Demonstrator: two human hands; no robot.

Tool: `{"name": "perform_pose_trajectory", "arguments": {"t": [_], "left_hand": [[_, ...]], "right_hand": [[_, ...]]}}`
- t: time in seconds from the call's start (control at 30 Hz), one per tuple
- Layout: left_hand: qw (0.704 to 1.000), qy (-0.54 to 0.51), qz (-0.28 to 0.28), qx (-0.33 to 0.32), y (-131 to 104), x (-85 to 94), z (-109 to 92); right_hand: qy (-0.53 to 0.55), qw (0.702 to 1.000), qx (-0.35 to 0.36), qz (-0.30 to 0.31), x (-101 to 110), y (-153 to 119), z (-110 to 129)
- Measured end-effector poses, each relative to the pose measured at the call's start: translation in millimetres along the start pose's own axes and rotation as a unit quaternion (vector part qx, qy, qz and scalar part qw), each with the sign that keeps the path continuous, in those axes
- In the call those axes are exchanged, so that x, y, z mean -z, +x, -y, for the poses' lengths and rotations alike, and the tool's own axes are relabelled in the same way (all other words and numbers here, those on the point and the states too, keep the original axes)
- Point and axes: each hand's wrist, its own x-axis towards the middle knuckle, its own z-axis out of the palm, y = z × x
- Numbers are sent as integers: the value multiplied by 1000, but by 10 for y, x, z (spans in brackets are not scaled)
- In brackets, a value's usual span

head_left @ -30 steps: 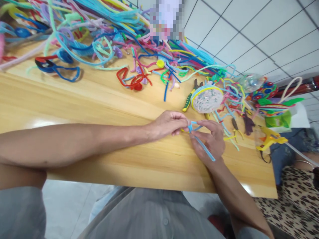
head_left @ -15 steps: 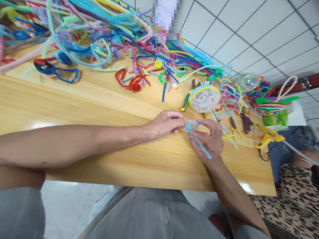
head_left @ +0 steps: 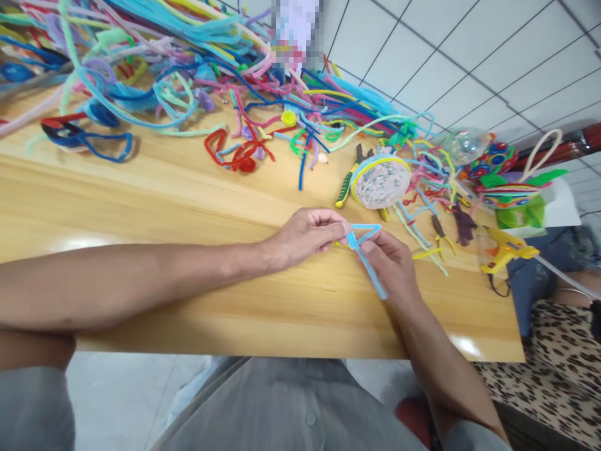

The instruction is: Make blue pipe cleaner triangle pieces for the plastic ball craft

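Here the left hand (head_left: 310,237) pinches a blue strip (head_left: 373,274), right hand (head_left: 393,260) touching.

We locate the left hand (head_left: 310,237) and right hand (head_left: 395,260) over the near half of the table (head_left: 235,313), with the pipe cleaner (head_left: 373,277) between them. Behind the hands we find the disc (head_left: 382,183), pliers (head_left: 345,190) just to its left. Along the far side we find a heap of pipe cleaners (head_left: 206,28). Near the right end sits the glue gun (head_left: 509,252).
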Motion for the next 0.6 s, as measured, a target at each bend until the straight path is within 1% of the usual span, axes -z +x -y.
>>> {"name": "perform_pose_trajectory", "arguments": {"t": [0.13,0.27,0.37,0.5,0.6], "left_hand": [[1000,6,12,5,-4,8,23],[999,-5,32,14,38,9,33],[999,-16,25,10,51,11,36],[998,60,26,-1,4,22,22],[993,111,41,9,-26,38,21]], "right_hand": [[23,999,-31,-20,-83,-2,10],[15,998,-55,-34,-68,-12,29],[2,998,-54,-40,-47,-20,39],[-25,999,-27,-31,-49,-30,-1],[-49,999,-7,-15,-45,-38,-53]]}}
